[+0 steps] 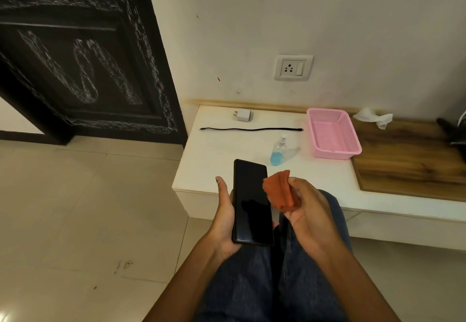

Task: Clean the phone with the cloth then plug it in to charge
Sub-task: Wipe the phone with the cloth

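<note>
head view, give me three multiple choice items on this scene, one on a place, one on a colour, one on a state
1. Where does the charging cable lie?
A. in the pink basket
B. on the white table, in front of the adapter
C. plugged into the wall socket

2. What colour is the cloth?
A. orange
B. blue
C. white

3. What state is the phone in?
A. charging
B. flat on the table
C. screen dark, in the left hand

Answers: B, the cable is stretched out on the table; A, the cloth in the right hand is orange; C, no cable is attached.
</note>
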Available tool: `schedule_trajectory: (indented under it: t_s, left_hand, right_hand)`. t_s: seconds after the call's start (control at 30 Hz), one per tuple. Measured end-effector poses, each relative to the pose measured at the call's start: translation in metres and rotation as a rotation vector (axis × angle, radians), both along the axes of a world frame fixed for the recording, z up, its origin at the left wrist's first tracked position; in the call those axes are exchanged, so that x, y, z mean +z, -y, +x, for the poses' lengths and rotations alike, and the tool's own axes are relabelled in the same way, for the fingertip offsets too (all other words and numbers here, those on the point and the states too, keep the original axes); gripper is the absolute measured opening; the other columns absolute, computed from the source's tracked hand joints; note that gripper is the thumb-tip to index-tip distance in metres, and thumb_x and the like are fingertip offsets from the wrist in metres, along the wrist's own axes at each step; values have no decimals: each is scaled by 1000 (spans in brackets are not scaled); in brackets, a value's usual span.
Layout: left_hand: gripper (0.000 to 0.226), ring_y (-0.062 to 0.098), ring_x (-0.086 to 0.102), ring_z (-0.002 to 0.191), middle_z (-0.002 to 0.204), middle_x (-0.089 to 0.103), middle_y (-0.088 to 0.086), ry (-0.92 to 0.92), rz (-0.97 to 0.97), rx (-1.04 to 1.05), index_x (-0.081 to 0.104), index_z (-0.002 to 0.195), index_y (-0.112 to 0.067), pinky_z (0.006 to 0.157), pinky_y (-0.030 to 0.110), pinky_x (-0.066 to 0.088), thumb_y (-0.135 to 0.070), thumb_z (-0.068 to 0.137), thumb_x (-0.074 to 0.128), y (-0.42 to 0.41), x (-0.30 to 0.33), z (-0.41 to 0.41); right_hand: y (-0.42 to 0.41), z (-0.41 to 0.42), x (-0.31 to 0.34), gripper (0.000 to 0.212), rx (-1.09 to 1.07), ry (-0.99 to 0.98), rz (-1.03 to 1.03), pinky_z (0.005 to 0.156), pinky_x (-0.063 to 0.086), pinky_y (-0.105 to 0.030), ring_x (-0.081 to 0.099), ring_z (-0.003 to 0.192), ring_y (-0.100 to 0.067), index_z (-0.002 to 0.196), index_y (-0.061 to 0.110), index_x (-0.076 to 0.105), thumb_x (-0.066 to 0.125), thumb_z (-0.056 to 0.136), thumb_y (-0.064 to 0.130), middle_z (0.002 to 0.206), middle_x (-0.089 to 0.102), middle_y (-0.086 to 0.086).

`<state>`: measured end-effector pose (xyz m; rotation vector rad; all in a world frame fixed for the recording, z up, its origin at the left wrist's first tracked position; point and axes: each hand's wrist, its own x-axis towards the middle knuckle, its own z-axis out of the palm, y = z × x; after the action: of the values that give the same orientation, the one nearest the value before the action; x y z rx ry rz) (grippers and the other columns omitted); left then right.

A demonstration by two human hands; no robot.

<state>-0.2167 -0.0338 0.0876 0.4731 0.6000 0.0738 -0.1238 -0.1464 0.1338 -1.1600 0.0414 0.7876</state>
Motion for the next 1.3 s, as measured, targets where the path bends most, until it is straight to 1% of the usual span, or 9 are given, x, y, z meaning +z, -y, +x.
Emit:
schedule_trajectory:
  t_s: [0.1,0.23,0.4,0.5,0.6,0.7,0.93,1.17,1.3]
  left_hand:
    - [90,41,55,118,129,59,22,23,-7,7,55,131,-23,93,54,48,-85,72,27,1,0,0]
    - [89,41,54,119,130,58,22,46,-7,5,55,131,-22,97,57,43,-84,73,27,0,2,-2]
    - [101,34,58,98,112,60,21,49,-18,-39,49,136,-13,95,51,44,-86,69,34,1,3,-2]
    - [102,31,61,91,105,63,19,42,15,-74,52,134,-9,92,47,48,-85,67,38,1,3,-3]
    - [102,29,62,89,105,63,19,61,32,-107,56,128,-5,86,43,53,-84,67,39,3,4,-4]
    - [97,29,63,91,107,64,18,96,25,-135,62,122,-10,89,44,52,-86,67,37,4,7,-4]
    - [96,31,63,97,112,66,17,117,36,-160,64,123,-17,99,50,45,-89,64,39,-1,5,-4]
    - [98,29,64,99,118,65,19,108,13,-145,61,127,-17,90,43,52,-88,66,33,-4,9,-4]
    - [100,28,66,86,103,67,17,113,37,-158,55,132,-14,84,42,53,-87,67,32,-2,12,-3]
  right_hand:
    - [-1,2,3,32,-2,-194,151,81,57,-41,65,102,-31,116,0,57,55,90,18,113,66,-21]
    - [0,8,6,31,52,-150,199,69,59,-33,67,99,-29,109,3,62,62,78,8,108,69,-15]
    - [0,17,6,28,32,475,-230,82,52,-22,65,99,-15,110,24,64,57,91,5,108,69,1]
    - [-2,25,2,30,-10,860,-471,78,48,-11,61,95,-12,115,16,64,61,89,4,109,66,-1]
    - [-8,26,0,18,-50,1098,-558,73,54,-28,65,80,-21,102,8,70,68,85,11,91,68,-8]
    - [-17,22,-4,17,-15,1279,-623,64,47,-21,61,74,-21,99,8,72,70,82,5,83,62,-6]
    - [-22,13,-17,43,79,1407,-645,94,40,-30,54,107,-32,120,-3,61,51,81,-20,120,60,-18]
    - [-12,6,-20,68,225,1636,-676,72,55,-42,58,80,-34,114,-6,63,68,50,-31,114,66,-17]
    - [-13,17,-13,75,205,1531,-740,69,53,-48,57,85,-37,114,-3,64,75,43,-26,112,66,-18]
